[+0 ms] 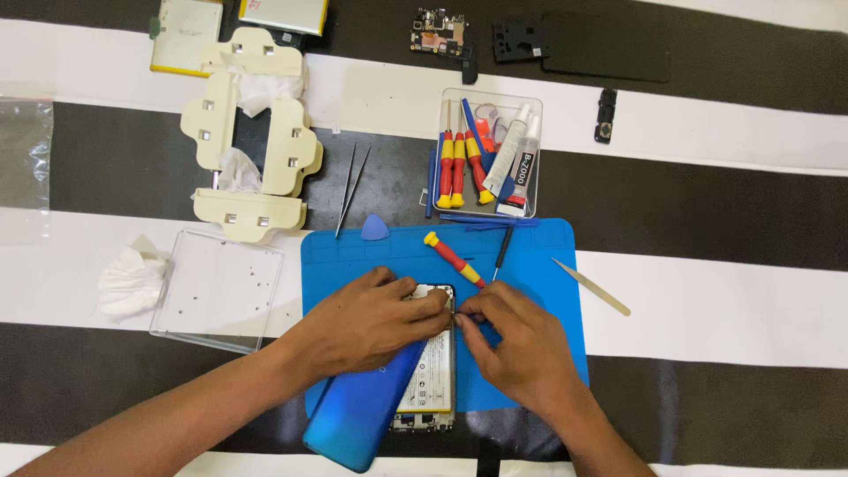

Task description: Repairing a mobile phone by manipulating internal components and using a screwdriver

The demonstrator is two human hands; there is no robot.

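Nearest the camera, on the blue work mat, an opened smartphone is lying with its blue back cover swung off to the left, so the opening-up looks done and the inside work is under way. Both hands are pinching at the phone's top edge: the left hand is pressing down on the upper corner, fingers curled, while the right hand is closing thumb and forefinger on some small part there, too tiny to identify. Just beyond, a red-and-yellow screwdriver is resting unused on the mat. Left of it, a clear tray is holding removed screws. Farther back, a tool box and loose circuit parts are sitting, suggesting reassembly is not yet finished.
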